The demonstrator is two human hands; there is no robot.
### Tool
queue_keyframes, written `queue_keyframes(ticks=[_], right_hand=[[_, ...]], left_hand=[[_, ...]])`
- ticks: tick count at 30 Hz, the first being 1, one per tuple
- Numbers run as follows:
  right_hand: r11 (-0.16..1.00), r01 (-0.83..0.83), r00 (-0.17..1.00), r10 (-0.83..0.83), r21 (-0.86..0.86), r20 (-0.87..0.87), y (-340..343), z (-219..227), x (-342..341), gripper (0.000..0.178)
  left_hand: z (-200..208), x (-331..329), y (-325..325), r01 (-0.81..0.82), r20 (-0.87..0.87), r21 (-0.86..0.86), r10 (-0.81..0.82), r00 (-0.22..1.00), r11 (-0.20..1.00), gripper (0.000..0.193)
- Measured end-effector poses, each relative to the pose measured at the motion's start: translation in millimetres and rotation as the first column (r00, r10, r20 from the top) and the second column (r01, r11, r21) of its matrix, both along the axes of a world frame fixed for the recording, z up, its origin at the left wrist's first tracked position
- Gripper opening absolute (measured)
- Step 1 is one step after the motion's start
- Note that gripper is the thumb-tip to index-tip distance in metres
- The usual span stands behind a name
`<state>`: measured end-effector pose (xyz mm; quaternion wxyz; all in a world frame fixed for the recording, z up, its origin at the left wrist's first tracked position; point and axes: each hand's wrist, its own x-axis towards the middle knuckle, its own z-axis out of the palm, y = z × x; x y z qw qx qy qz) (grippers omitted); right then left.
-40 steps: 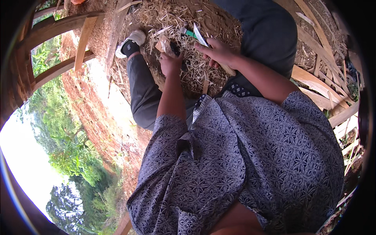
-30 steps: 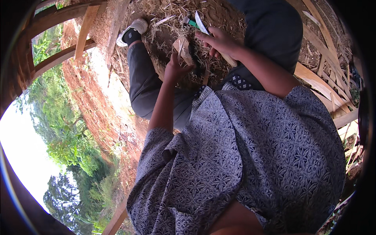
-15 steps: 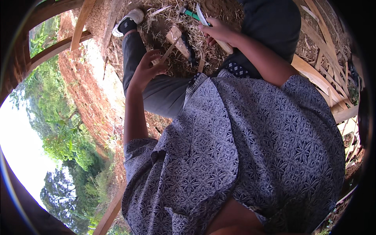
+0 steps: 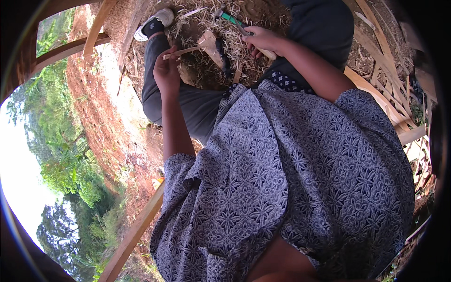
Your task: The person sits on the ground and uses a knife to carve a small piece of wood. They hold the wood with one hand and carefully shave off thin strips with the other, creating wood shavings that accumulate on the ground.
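My left hand is closed around a thin, pale wooden stick, which points right, its far end by a wooden block. My right hand grips a knife by its light wooden handle; its blade points up and left, beside the green handle of a hammer on the ground. A black object, whose kind I cannot make out, lies along the block's right side. The two hands are apart, with the block between them.
Wood shavings cover the soil around my legs. Long wooden slats lie piled at the right. A wooden beam runs along the lower left, with a reddish slope and greenery beyond.
My left hand has closed on the stick and turned it from upright-slanted to nearly level. The knife blade in my right hand has tipped lower, toward the hammer's handle.
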<state>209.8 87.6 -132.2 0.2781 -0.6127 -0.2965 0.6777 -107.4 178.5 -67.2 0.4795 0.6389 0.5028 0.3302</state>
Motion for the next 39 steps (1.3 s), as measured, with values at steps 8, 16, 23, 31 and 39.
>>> queue_keyframes(ticks=[8, 16, 23, 31, 39], right_hand=[[0.998, -0.049, 0.992, 0.045, 0.036, 0.117, 4, -2, 18, 0.063], [0.998, -0.044, 0.983, 0.033, 0.055, 0.183, -5, -9, 30, 0.065], [0.966, -0.258, 0.912, 0.254, -0.03, 0.322, -10, 13, 6, 0.061], [0.919, -0.29, 0.916, 0.186, 0.268, 0.356, -13, 15, -52, 0.036], [0.88, -0.365, 0.906, 0.259, 0.306, 0.334, -17, -3, -49, 0.035]], left_hand=[[13, 26, -2, 0.061, -0.063, 0.067, -0.056, 0.996, 0.996, 0.012], [35, 25, 14, 0.296, -0.457, 0.284, -0.143, 0.878, 0.912, 0.013], [81, 45, 2, 0.366, -0.851, 0.122, -0.092, 0.517, 0.923, 0.033], [73, 34, -20, 0.491, -0.932, 0.053, -0.134, 0.338, 0.869, 0.033], [54, 41, -80, 0.509, -0.9, 0.122, -0.121, 0.42, 0.852, 0.028]])
